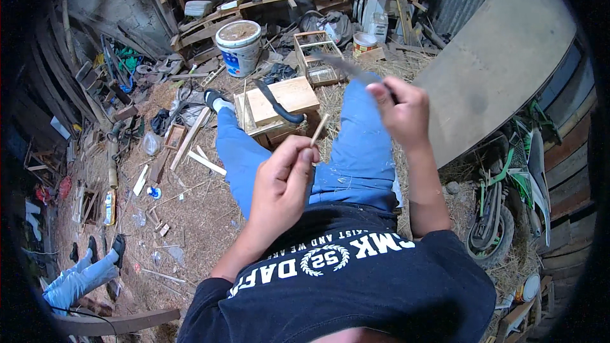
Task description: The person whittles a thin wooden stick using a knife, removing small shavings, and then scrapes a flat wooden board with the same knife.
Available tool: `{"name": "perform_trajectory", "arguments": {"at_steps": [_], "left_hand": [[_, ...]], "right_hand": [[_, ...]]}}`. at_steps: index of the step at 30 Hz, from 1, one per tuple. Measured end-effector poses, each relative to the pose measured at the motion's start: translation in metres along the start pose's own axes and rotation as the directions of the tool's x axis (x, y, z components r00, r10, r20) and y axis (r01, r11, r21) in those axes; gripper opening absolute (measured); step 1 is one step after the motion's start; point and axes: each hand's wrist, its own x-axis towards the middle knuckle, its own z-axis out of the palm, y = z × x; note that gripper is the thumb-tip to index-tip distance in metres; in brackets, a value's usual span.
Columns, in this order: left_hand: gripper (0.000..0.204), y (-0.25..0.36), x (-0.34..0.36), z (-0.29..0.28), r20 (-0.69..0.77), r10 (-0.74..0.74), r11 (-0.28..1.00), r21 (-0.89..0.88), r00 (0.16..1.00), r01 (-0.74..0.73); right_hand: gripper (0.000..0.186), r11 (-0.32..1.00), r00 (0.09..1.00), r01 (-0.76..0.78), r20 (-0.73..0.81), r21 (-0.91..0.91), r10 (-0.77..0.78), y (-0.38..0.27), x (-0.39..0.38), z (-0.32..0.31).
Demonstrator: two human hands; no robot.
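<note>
Between the thumb and fingers of my left hand [283, 178] is a thin pale wooden stick [321, 126], its free end pointing up and away from me. My right hand [405, 109], raised over my right thigh, is closed round the dark handle of a knife [348, 65]. The knife's blade reaches toward the far left and is blurred; it is apart from the stick. Beyond my left hand, a curved dark tool with a black handle [279, 105] lies across a light wooden box [295, 95] between my legs.
A white bucket [239, 47] and a slatted wooden crate [318, 57] stand beyond the box. On the right are a large board [489, 70] and a green-and-white motorbike [502, 197]. Wood scraps [190, 140] litter the floor at left. Another person's legs [82, 276] show at lower left.
</note>
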Motion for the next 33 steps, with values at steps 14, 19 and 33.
{"name": "perform_trajectory", "arguments": {"at_steps": [14,19,33], "left_hand": [[0.019,0.0,0.006,0.009,-0.015,-0.069,0.997,-0.022,0.998,0.069],[0.018,-0.007,0.007,0.013,-0.022,0.051,0.997,0.059,0.998,-0.05],[0.015,-0.001,0.008,0.018,-0.028,0.044,0.998,-0.041,0.999,-0.045]], "right_hand": [[0.059,0.957,0.936,0.239,0.224,0.166,-0.272,-0.039,-0.014,0.0],[0.058,0.956,0.935,0.259,0.212,0.134,-0.283,-0.043,-0.015,-0.001],[0.061,0.974,0.978,0.135,0.133,0.183,-0.16,-0.028,-0.017,-0.011]]}}
